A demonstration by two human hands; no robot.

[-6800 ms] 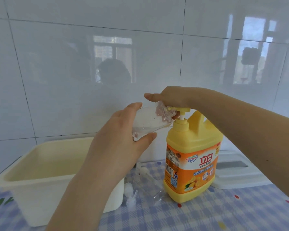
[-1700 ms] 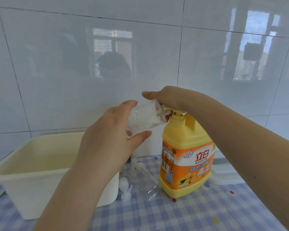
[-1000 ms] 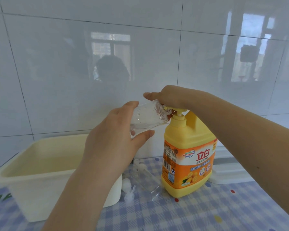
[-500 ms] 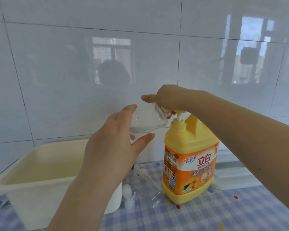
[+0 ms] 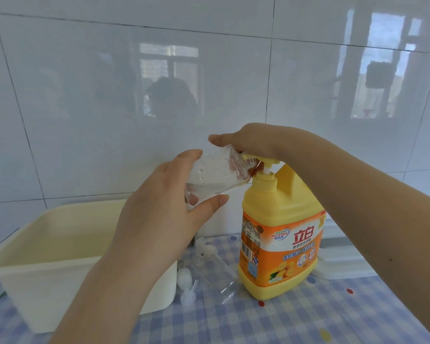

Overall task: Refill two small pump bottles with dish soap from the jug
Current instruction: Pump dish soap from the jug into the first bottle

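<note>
1. At the far left, a cream plastic tub (image 5: 47, 247) stands on a blue checked tablecloth (image 5: 296, 319), against a white tiled wall.
2. The left hand (image 5: 159, 214) curls its fingers and thumb around a small clear bottle (image 5: 216, 175), tilted in the air with its mouth up against the jug's spout. Clear liquid seems to pool in its lower part, though glare makes the level hard to judge.
3. Below, on the cloth between tub and jug, a second clear bottle (image 5: 214, 274) lies on its side, apparently empty, with a loose white pump top (image 5: 186, 286) beside it.
4. The right hand (image 5: 253, 142) rests palm-down with relaxed fingers on the pump head of the yellow soap jug (image 5: 278, 239), which stands upright.
5. Progress: the first bottle is only partly filled; the second bottle and refitting both pumps remain.
</note>
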